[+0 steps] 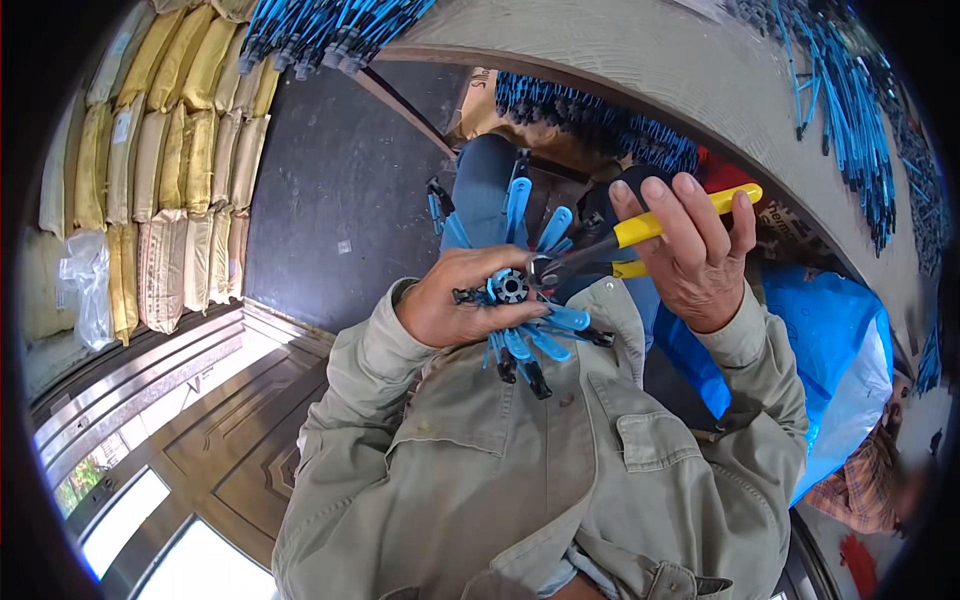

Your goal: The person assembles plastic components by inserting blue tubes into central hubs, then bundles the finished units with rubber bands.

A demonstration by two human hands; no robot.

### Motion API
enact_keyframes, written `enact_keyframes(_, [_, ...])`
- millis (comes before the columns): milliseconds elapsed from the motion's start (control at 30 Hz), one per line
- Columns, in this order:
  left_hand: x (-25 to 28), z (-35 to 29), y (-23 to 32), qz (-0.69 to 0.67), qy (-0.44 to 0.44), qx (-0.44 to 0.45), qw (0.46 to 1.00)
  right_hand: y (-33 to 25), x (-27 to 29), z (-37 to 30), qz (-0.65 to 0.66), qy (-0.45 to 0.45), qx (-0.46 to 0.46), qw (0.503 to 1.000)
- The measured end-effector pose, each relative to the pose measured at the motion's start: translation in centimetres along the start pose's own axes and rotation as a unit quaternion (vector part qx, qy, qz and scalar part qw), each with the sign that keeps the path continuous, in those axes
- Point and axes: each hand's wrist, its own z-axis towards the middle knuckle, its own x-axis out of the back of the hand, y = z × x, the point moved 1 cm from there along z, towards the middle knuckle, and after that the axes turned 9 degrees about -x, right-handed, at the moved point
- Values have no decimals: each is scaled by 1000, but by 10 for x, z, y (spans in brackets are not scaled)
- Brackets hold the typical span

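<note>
My left hand [447,298] is closed round a blue and black plastic piece [509,286], which has a round black slotted hub and several flat blue arms with black ends fanning out from it. In my right hand [697,258] is a pair of pliers [640,231] with yellow grips and dark metal jaws. The pliers' jaws are at the hub's right side, close to my left fingertips. Whether they bite on a part there is hard to make out. Both hands are held in front of my chest, above my lap.
Bundles of blue rods with black ends [325,32] lie on the grey table [590,50], with more rods [850,150] at the far right. Stacked yellow and tan sacks [165,165] stand at the left. A blue plastic bag [825,350] sits by my right elbow.
</note>
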Motion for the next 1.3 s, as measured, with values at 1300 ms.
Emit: enact_keyframes(1300, [9, -19, 7, 195, 367, -63, 907, -23, 12, -1, 335, -316, -75, 884])
